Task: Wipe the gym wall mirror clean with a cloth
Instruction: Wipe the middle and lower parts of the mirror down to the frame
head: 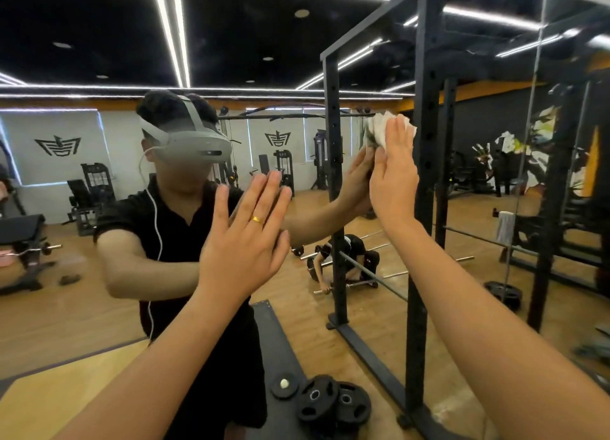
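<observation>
A wall mirror [76, 314] fills most of the view and reflects a gym hall with a dark ceiling, strip lights, a wooden floor and exercise machines. A tall black steel rack [424, 274] stands just beside the glass on the right, its upright post running from top to bottom of the view and its frame doubled in the reflection. In the middle of the mirror stands the reflection of the person [155, 228], in a black shirt and a grey headset with a white cable hanging down the chest, both arms raised toward the glass. Low down, at the foot of the mirror, three black weight plates [330, 403] lie flat, two of them overlapping and a smaller one just to their left. The left hand [244, 241] is held up near the middle of the glass, its grip apart: fingers straight and slightly spread, palm toward the mirror and seemingly flat on it, holding nothing. The right hand [392, 182] is higher and further right, just beside the rack post; its grip is also apart, the fingers straight and close together, pressing the cloth [376, 129] against the glass rather than curling round it. The cloth is white and crumpled, showing above and to the left of the fingertips, meeting its own reflection on the mirror. A gold ring [256, 220] sits on one finger of the left hand.
</observation>
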`<state>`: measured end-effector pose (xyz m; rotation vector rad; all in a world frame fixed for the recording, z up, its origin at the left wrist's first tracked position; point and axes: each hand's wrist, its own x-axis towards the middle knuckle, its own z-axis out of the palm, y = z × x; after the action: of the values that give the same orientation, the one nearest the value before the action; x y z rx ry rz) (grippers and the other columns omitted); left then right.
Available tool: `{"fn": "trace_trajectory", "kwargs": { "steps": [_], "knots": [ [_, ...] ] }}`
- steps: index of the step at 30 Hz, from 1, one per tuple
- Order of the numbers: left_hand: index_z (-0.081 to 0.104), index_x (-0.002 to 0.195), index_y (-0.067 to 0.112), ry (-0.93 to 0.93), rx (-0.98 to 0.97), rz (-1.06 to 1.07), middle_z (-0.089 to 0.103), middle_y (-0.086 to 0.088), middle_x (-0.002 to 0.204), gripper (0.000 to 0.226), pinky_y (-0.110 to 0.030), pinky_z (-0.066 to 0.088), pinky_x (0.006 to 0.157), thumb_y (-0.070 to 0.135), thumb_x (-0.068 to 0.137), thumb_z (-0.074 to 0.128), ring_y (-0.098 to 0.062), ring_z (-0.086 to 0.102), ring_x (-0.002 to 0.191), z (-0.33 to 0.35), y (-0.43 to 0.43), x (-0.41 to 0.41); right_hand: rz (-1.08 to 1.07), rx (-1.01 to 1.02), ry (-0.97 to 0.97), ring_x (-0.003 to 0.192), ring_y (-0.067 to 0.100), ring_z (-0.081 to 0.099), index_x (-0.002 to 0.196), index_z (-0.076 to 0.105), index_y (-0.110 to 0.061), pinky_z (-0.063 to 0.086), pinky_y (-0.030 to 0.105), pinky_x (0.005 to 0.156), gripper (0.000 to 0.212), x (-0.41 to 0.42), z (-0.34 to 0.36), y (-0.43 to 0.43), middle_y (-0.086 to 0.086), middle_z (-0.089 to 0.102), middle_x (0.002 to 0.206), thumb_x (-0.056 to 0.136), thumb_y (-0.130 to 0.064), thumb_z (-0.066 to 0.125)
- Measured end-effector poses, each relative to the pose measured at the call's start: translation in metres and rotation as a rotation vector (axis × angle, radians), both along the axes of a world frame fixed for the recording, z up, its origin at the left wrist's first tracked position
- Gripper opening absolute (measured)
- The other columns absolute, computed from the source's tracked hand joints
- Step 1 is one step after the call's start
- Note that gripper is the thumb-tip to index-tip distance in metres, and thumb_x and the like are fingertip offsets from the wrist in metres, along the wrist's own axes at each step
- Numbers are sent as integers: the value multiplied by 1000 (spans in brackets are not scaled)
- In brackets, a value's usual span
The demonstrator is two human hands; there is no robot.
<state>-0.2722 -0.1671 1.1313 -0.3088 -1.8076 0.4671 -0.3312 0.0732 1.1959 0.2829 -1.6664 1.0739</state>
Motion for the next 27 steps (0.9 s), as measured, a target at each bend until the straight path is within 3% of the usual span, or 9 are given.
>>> {"fn": "trace_trajectory", "kwargs": {
  "steps": [4,7,10,12,13,16,18,24,27],
  "knots": [
    [16,165,11,-16,-11,-6,6,-15,173,65,-65,9,125,42,108,27,-29,4,160,-3,-3,0,37,-141,-4,153,17,26,162,28,-19,28,30,124,54,7,1,-35,8,19,171,111,-20,42],
    [16,165,10,-3,-13,-32,5,-16,173,66,-64,10,125,41,109,29,-30,5,160,-5,-4,0,-11,184,83,158,21,15,163,26,-23,25,37,124,54,16,1,-54,-1,11,171,111,-16,40],
    [15,165,9,1,-17,-68,3,-17,173,66,-64,9,125,41,109,30,-30,6,160,-3,-6,-2,-24,433,188,158,24,8,160,29,-14,19,23,124,53,12,1,-51,-4,14,167,109,-8,41],
    [14,165,9,2,-17,-80,2,-17,173,67,-63,8,126,41,109,31,-30,6,160,-1,-7,-2,-9,427,188,158,24,10,160,29,-13,17,10,119,53,11,2,-45,-3,15,167,108,-9,40],
    [14,165,9,2,-15,-82,2,-17,173,67,-64,9,125,41,109,31,-30,5,160,-1,-7,-2,-3,407,187,158,24,12,160,30,-14,19,13,120,53,10,2,-45,-4,15,166,108,-11,41],
    [12,165,8,-3,-27,-63,0,-17,173,68,-64,10,125,41,109,31,-31,4,160,0,-12,-1,12,289,173,159,20,12,160,30,-16,22,38,127,52,10,2,-57,-11,15,165,109,-12,41],
    [11,165,8,0,-34,-45,0,-18,172,68,-64,8,125,41,109,29,-31,4,160,0,-16,-1,35,229,139,159,19,10,160,28,-18,21,42,128,52,11,3,-67,-10,14,166,110,-12,40],
    [22,163,7,-13,-25,-56,9,-17,172,65,-66,9,124,39,107,30,-31,8,160,3,-17,2,29,275,116,160,16,5,162,28,-16,16,30,125,54,9,1,-50,1,18,171,109,-10,40],
    [32,159,4,-35,90,-146,19,-17,170,67,-65,9,125,34,100,41,-30,14,159,0,-1,7,30,170,111,159,20,11,161,30,-11,11,8,118,53,6,-1,-39,6,20,170,109,-11,40]
  ]
}}
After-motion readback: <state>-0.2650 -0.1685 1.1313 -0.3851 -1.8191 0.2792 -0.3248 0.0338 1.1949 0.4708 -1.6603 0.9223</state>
